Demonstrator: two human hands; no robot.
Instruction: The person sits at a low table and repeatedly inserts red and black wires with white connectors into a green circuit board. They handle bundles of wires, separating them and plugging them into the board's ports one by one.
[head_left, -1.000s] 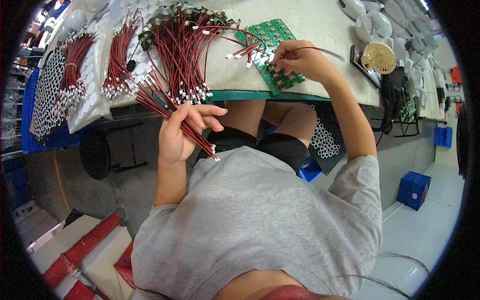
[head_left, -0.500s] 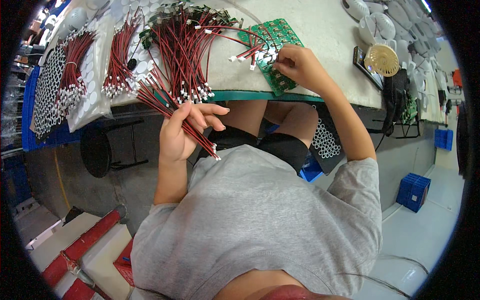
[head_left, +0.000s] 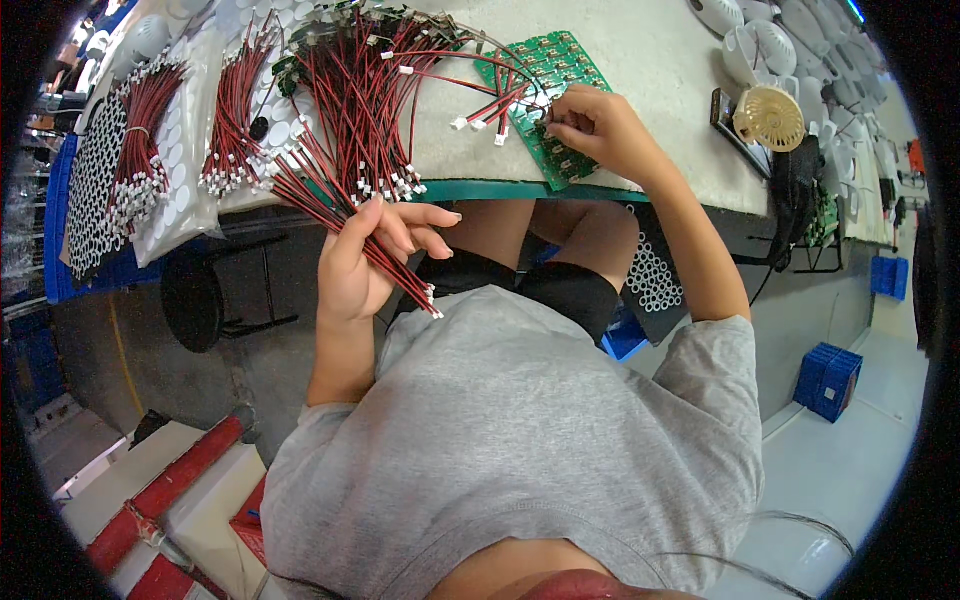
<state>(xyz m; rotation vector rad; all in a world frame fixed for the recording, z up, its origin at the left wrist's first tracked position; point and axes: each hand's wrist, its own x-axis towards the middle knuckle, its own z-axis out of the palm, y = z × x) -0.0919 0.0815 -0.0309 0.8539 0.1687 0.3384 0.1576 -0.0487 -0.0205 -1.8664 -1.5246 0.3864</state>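
A bundle of red and black wire leads (head_left: pixel 402 277) with white plugs lies across the palm of my left hand (head_left: pixel 362 262), thumb over it and the other fingers partly stretched out. On the table's front edge rests a green circuit board panel (head_left: pixel 560 165) made of many small boards. My right hand (head_left: pixel 590 122) is over it, fingers pinched at its surface; what they hold is hidden. Just left of those fingers, several short leads with white plugs (head_left: pixel 480 124) stick out over the panel's left edge. A large heap of wired boards and red-black leads (head_left: pixel 365 110) lies left of the panel.
Two more bunches of leads (head_left: pixel 150 140) lie at the left on a plastic bag of white discs (head_left: pixel 185 185). A cream fan (head_left: pixel 768 120) and a phone-like device (head_left: pixel 738 130) sit at the right, with white fan housings (head_left: pixel 765 50) behind. Below are a stool (head_left: pixel 192 308) and a blue crate (head_left: pixel 828 382).
The view has shifted very slightly. My right hand stays pinched at the panel with only a small finger movement, and my left hand keeps the bundle in the same place.
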